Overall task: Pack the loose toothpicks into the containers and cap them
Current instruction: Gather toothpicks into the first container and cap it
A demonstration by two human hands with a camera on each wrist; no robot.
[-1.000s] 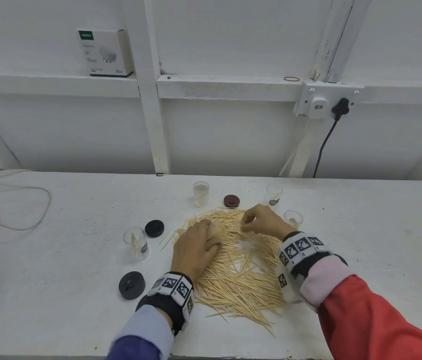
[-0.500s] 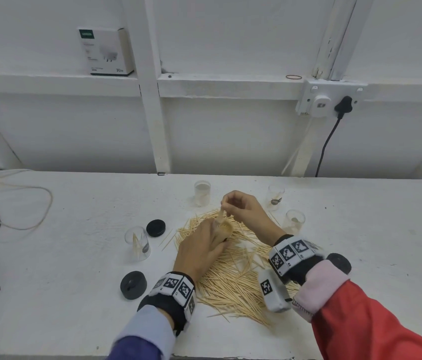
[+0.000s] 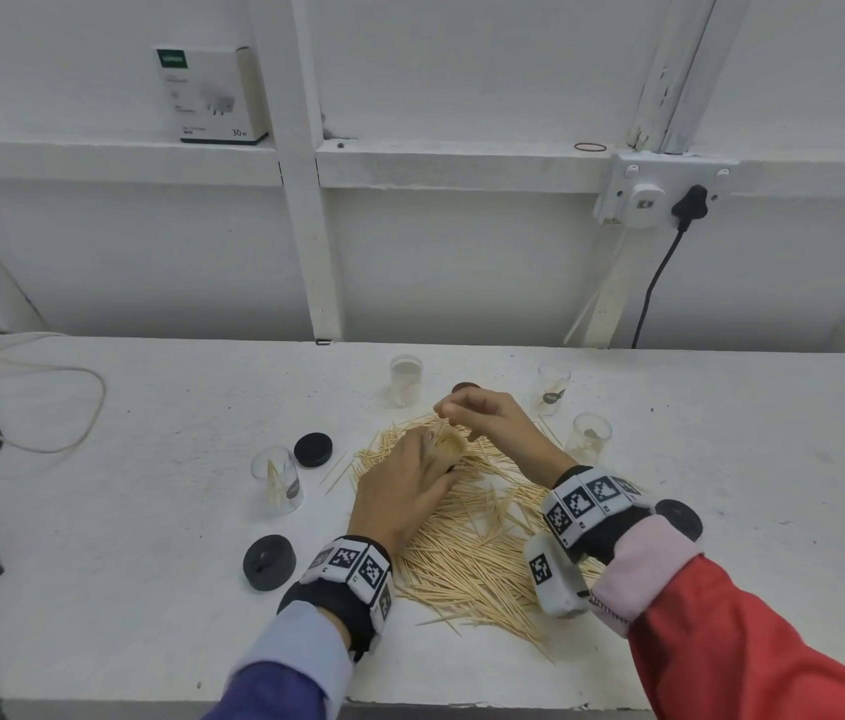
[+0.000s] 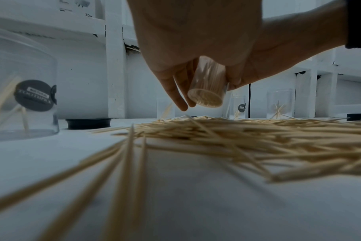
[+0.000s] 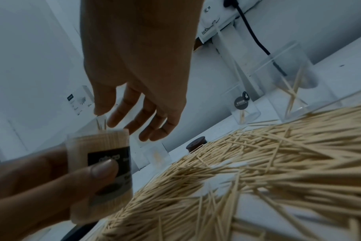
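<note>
Left hand (image 3: 402, 491) wraps the near-full container (image 5: 99, 171) just above the toothpick pile (image 3: 477, 543), tilting its mouth toward the right hand (image 3: 483, 413), whose fingertips (image 5: 100, 112) pinch a few sticks (image 5: 101, 124) into the top, likely squeezing in the last ones.

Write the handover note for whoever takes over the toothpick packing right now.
Left hand: grips a nearly full container, held above the pile.
Right hand: pinches a few toothpicks at the container's mouth.
Four other containers stand around the pile, holding only a few toothpicks each: one at left, three behind.
Caps lie loose: two black at left, one brown behind, one by the right wrist.
Done: one container almost packed. Left: cap it, fill and cap the rest.
</note>
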